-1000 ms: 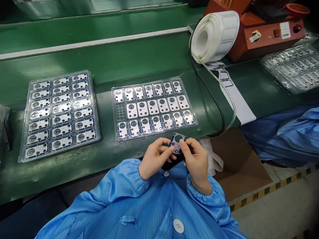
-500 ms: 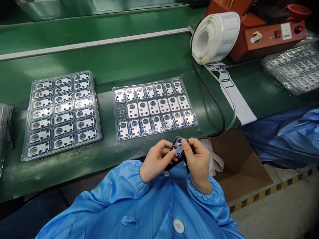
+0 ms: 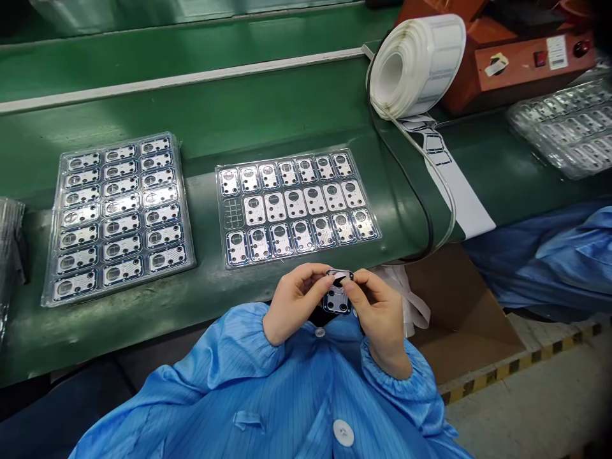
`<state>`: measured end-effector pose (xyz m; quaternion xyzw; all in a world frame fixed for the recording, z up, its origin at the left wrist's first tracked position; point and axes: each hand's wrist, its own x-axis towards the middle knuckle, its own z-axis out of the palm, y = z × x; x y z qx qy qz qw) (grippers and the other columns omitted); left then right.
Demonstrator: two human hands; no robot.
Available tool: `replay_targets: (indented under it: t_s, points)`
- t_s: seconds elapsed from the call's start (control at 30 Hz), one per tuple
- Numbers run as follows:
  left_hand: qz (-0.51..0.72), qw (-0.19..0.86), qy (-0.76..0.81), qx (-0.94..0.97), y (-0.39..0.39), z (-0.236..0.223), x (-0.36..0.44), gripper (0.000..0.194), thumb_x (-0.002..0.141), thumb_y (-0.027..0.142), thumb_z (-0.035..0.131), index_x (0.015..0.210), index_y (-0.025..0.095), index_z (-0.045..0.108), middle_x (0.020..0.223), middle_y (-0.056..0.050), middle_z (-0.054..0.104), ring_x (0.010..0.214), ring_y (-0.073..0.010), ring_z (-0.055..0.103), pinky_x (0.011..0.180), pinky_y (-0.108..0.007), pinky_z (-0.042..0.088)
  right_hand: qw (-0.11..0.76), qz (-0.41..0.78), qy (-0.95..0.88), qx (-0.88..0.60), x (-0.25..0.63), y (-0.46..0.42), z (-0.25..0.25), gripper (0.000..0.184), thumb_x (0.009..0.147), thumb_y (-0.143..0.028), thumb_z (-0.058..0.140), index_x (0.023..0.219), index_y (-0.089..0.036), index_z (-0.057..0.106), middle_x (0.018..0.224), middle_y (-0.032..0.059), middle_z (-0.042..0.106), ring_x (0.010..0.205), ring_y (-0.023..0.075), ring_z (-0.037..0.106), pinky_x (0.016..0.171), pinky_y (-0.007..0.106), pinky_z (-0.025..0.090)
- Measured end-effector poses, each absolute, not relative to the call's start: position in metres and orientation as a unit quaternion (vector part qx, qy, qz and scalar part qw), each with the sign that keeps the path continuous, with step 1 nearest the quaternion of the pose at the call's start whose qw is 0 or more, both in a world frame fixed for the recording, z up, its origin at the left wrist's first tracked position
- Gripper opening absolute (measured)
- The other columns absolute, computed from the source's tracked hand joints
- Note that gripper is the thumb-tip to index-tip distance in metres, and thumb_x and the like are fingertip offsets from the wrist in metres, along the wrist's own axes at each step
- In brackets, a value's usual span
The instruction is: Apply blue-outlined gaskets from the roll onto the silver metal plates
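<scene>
Between my two hands, just in front of my chest, is a small silver plate with a dark blue edge (image 3: 337,301), a large round opening and several small holes. My left hand (image 3: 297,299) pinches its upper left side. My right hand (image 3: 380,312) grips the upper right side, with the thumb near the opening. Beyond my hands lies a clear plastic tray (image 3: 233,214) filled with rows of like plates; one pocket at its left shows only a bare grid. The fingers behind the plate are partly hidden.
At left, more plates fill a stack of clear trays (image 3: 191,252) on the green bench (image 3: 287,121). A label roll (image 3: 415,67), cables (image 3: 421,210) and an orange machine (image 3: 521,73) stand at right. Below is a cardboard box (image 3: 459,312); another person's blue sleeve (image 3: 574,261) is beside it.
The plate has turned from tilted to nearly upright and sits slightly lower. Both hands have shifted their hold toward its upper edge. My view has moved slightly.
</scene>
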<state>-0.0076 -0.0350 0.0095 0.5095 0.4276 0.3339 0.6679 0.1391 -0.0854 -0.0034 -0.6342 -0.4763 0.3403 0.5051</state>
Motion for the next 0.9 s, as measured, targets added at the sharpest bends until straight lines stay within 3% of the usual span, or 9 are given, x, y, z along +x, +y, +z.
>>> replay_targets:
  t_s: [0.2,0.57,0.8,0.9]
  points:
    - [0.359,0.662,0.428,0.500,-0.038,0.010,-0.004,0.020,0.085,0.034,0.065,0.087,0.014,0.068,0.079,-0.003,0.064,0.068,-0.0111,0.055,0.061,-0.022,0.045,0.519,0.323,-0.486,-0.625,0.138,-0.087,-0.004,0.032,0.091,-0.033,0.062,0.065,-0.020,0.051,0.061,-0.0050,0.045,0.057,0.0092,0.042,0.054,0.025,0.034]
    - [0.364,0.696,0.428,0.448,-0.043,0.014,-0.001,0.028,0.088,0.039,0.060,0.072,0.016,0.057,0.069,0.001,0.056,0.064,-0.0098,0.048,0.061,-0.022,0.039,0.565,0.332,-0.494,-0.571,0.126,-0.088,-0.010,0.034,0.097,-0.027,0.053,0.064,-0.020,0.044,0.061,-0.0052,0.039,0.056,0.0092,0.037,0.054,0.026,0.031]
    - [0.362,0.685,0.421,0.472,-0.038,0.014,0.002,0.026,0.087,0.041,0.060,0.081,0.016,0.059,0.071,0.002,0.055,0.063,-0.0101,0.048,0.060,-0.022,0.041,0.575,0.339,-0.488,-0.562,0.122,-0.083,-0.015,0.036,0.097,-0.030,0.051,0.064,-0.020,0.044,0.061,-0.0050,0.041,0.057,0.0093,0.039,0.053,0.025,0.033]
    - [0.363,0.662,0.429,0.496,-0.032,0.015,0.004,0.031,0.086,0.044,0.061,0.074,0.016,0.057,0.065,0.003,0.051,0.059,-0.0095,0.044,0.057,-0.021,0.039,0.566,0.326,-0.510,-0.561,0.123,-0.075,-0.015,0.038,0.096,-0.035,0.052,0.062,-0.021,0.045,0.060,-0.0048,0.042,0.055,0.0094,0.041,0.052,0.024,0.034]
